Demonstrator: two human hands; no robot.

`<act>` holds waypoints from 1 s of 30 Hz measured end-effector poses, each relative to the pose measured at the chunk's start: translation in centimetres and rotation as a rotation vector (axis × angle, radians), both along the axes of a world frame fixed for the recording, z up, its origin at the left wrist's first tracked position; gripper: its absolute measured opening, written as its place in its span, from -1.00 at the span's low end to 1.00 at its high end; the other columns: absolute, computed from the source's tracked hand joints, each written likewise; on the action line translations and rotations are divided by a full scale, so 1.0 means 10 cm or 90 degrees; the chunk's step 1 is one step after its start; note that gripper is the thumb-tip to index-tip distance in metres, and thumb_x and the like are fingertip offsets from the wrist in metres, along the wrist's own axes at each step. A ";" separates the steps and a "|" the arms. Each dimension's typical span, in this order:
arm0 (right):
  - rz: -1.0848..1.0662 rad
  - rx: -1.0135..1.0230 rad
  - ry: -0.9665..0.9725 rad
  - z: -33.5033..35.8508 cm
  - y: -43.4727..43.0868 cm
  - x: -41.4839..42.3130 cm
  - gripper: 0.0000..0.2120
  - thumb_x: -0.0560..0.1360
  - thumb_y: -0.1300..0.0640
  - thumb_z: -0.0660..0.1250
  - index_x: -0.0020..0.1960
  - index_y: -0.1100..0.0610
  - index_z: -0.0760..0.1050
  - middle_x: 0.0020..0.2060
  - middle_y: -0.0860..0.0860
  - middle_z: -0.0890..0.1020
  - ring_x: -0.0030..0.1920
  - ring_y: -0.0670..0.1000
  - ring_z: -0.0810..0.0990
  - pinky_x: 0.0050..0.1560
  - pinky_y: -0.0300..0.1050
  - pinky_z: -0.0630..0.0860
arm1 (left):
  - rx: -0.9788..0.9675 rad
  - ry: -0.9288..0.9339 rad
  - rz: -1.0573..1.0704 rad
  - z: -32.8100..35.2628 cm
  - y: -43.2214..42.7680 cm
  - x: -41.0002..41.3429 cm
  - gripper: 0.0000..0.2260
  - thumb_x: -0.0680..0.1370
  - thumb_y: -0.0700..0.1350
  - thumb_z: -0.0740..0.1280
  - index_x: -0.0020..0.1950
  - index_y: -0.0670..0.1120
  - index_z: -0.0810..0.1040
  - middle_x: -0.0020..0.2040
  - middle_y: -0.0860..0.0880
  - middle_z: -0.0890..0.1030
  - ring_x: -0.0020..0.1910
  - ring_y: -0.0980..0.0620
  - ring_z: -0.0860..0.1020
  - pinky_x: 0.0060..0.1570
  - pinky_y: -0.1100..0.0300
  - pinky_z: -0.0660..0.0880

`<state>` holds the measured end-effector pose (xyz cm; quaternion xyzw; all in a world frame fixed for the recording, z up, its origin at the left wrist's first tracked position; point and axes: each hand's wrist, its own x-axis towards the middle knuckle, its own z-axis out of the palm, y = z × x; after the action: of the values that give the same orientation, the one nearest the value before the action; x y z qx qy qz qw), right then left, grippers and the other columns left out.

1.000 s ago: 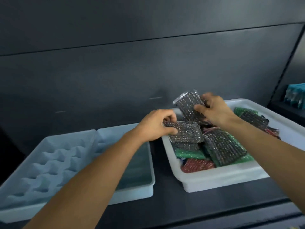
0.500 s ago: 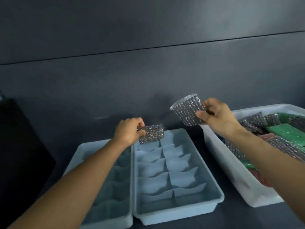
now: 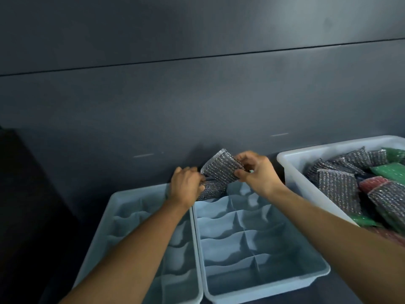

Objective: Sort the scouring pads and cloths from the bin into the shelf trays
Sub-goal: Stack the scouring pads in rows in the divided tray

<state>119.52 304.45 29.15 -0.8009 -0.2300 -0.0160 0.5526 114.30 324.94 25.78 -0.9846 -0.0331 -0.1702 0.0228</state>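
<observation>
While my left hand [image 3: 186, 186] holds the low pad [image 3: 211, 190] in a tray [image 3: 258, 289] slot at the frame's middle, my right hand [image 3: 257, 174] pinches the top pad [image 3: 221, 166] just above it. I should press the low pad flat first, to make room.

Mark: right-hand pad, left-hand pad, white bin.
right-hand pad [image 3: 221, 167], head view, middle of mesh face.
left-hand pad [image 3: 212, 190], head view, mesh beside the fingers.
white bin [image 3: 294, 168], head view, left wall.

Your left hand [image 3: 186, 186] grips a silver pad [image 3: 212, 190] at the far end of the right tray [image 3: 274, 256], while your right hand [image 3: 257, 175] pinches a second pad [image 3: 221, 168] tilted just above it, beside the bin [image 3: 291, 164].
</observation>
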 end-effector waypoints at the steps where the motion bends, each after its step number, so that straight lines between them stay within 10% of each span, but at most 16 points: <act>1: -0.012 0.005 0.009 -0.04 0.03 -0.01 -0.69 0.39 0.33 0.47 -0.17 -0.05 0.47 -0.19 -0.02 0.65 -0.19 -0.08 0.58 -0.01 0.09 0.61 | -0.043 -0.020 -0.003 -0.02 0.02 -0.01 -0.81 0.52 0.00 0.41 0.09 -0.02 0.62 0.03 -0.01 0.61 0.07 -0.03 0.54 0.11 0.10 0.31; 6: -0.006 -0.080 -0.013 -0.22 0.16 -0.04 -0.73 0.38 0.35 0.47 -0.23 0.03 0.48 -0.28 -0.05 0.61 -0.25 -0.07 0.54 -0.10 -0.22 0.49 | -0.255 -0.072 -0.038 -0.12 0.15 -0.09 -0.93 0.47 -0.23 0.40 -0.10 -0.07 0.61 -0.14 -0.01 0.60 -0.05 -0.09 0.52 -0.05 0.06 0.36; 13: 0.036 -0.338 -0.190 -0.36 0.42 -0.03 -0.84 0.44 0.28 0.35 0.00 0.12 0.54 0.00 0.06 0.56 0.05 0.08 0.50 0.00 -0.02 0.48 | -0.402 -0.020 -0.061 -0.07 0.23 -0.16 -0.77 0.54 -0.21 0.25 0.12 -0.09 0.63 0.02 -0.02 0.67 0.07 -0.02 0.55 0.16 0.09 0.46; 20: 0.049 -0.443 -0.199 -0.32 0.44 -0.10 -0.73 0.51 0.16 0.32 0.21 0.09 0.53 0.17 0.06 0.46 0.21 0.09 0.41 0.09 0.02 0.48 | -0.283 -0.039 -0.029 -0.07 0.13 -0.14 -0.87 0.53 -0.18 0.36 0.00 -0.02 0.68 -0.03 0.01 0.65 0.02 -0.05 0.54 0.06 0.03 0.46; 24: 0.061 -0.396 -0.223 -0.08 0.09 -0.18 -0.54 0.51 0.16 0.30 0.41 0.02 0.37 0.23 0.07 0.44 0.27 0.10 0.35 0.20 0.01 0.41 | -0.282 -0.082 -0.039 0.06 -0.09 -0.14 -0.84 0.49 -0.21 0.39 0.03 -0.06 0.67 0.00 -0.02 0.64 0.04 -0.10 0.56 0.08 -0.02 0.48; 30: -0.020 -0.293 -0.256 0.27 -1.00 -0.01 -0.70 0.43 0.29 0.29 0.10 0.06 0.59 0.02 0.07 0.61 0.12 0.13 0.52 0.16 0.03 0.46 | -0.461 -0.131 -0.237 0.51 -1.34 -0.03 -0.86 0.49 -0.20 0.41 0.03 -0.09 0.68 -0.01 0.03 0.70 -0.02 0.07 0.65 0.10 0.19 0.51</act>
<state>119.45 294.41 31.90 -0.8891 -0.3202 -0.1303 0.3000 114.01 311.50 30.86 -0.8960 0.0858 -0.2460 -0.3596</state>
